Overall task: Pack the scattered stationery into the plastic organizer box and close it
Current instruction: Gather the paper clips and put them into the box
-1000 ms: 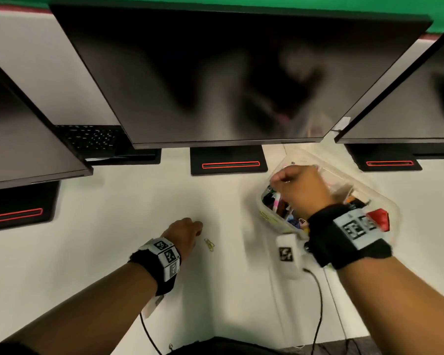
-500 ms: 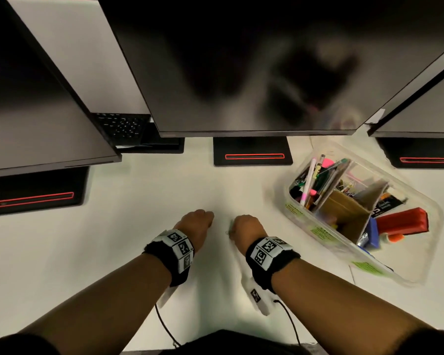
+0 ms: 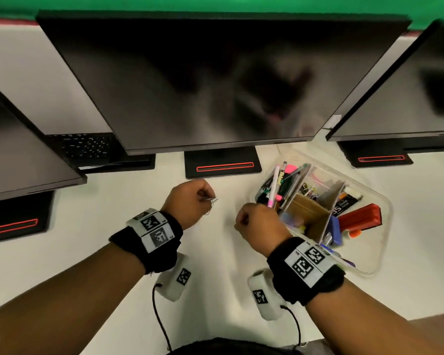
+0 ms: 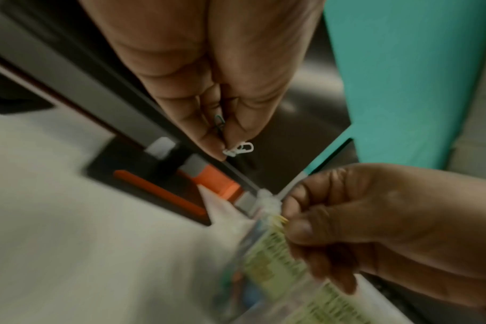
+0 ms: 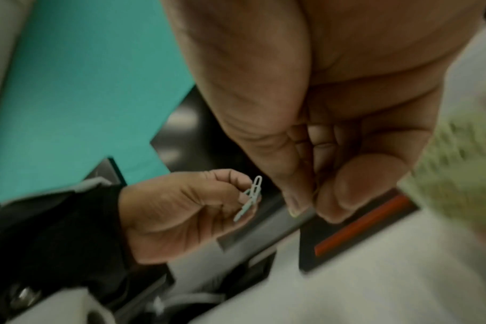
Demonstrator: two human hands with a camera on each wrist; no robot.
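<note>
The clear plastic organizer box (image 3: 379,242) lies open on the white desk at the right. Cardboard dividers split it, and pens, markers, clips and a red stapler (image 3: 359,219) fill it. My left hand (image 3: 208,198) is raised left of the box and pinches a few pale paper clips (image 3: 212,201), which show clearly in the left wrist view (image 4: 243,148) and right wrist view (image 5: 254,190). My right hand (image 3: 241,221) is curled beside the box's near-left wall. Its thumb and finger pinch a small yellow paper clip (image 4: 280,219), mostly hidden.
Three dark monitors hang over the back of the desk; the middle one's black stand (image 3: 222,165) sits just beyond my hands. A black keyboard (image 3: 85,146) lies behind at the left. Bare white desk (image 3: 87,226) spreads left of the hands.
The right hand left the box, dropped to the yellow clip on the desk beside the left hand, then both hands lifted and shifted right toward the box.
</note>
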